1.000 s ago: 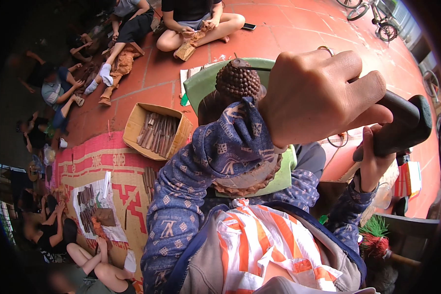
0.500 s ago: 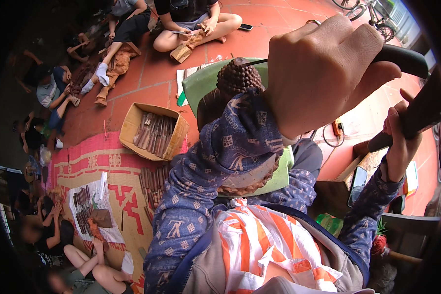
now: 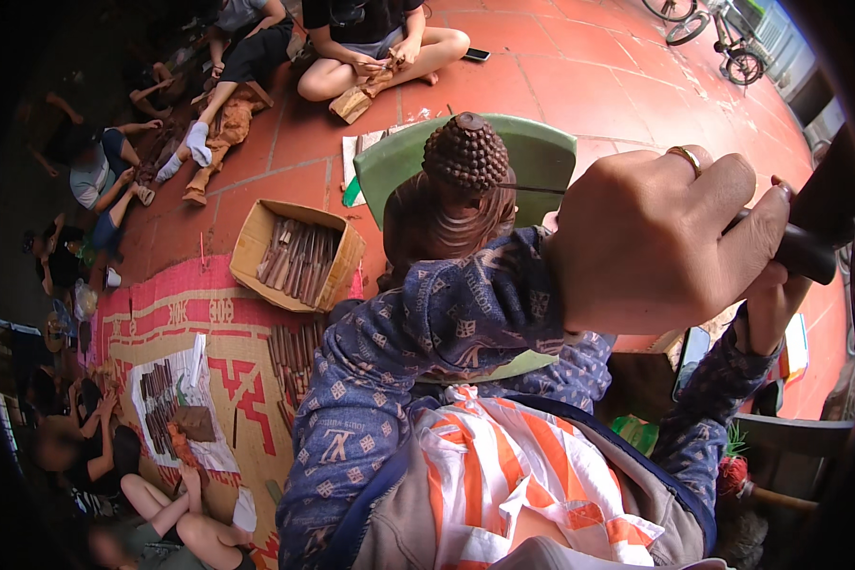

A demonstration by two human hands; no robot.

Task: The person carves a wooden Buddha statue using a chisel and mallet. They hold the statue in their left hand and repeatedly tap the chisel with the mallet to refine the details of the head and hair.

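Observation:
A dark brown carved wooden head (image 3: 461, 185) with a knobbly top stands on a green plastic chair (image 3: 547, 152) in front of me. My left hand (image 3: 655, 237), with a ring on one finger, is closed around a chisel; its thin blade (image 3: 534, 189) reaches left to the head and its dark handle (image 3: 800, 253) sticks out to the right. My right hand (image 3: 775, 309) is mostly hidden behind the left one, and it grips a dark mallet (image 3: 831, 190) raised at the right edge. Both arms wear blue patterned sleeves.
A cardboard box of carving tools (image 3: 294, 255) sits on the red tiles left of the chair, with more tools (image 3: 293, 353) on a red patterned mat. Several people sit on the floor at the top and left. Bicycles (image 3: 722, 43) stand at the top right.
The mallet has swung from low on the right up to the right edge. My left hand with the chisel has shifted slightly right and closer to the camera.

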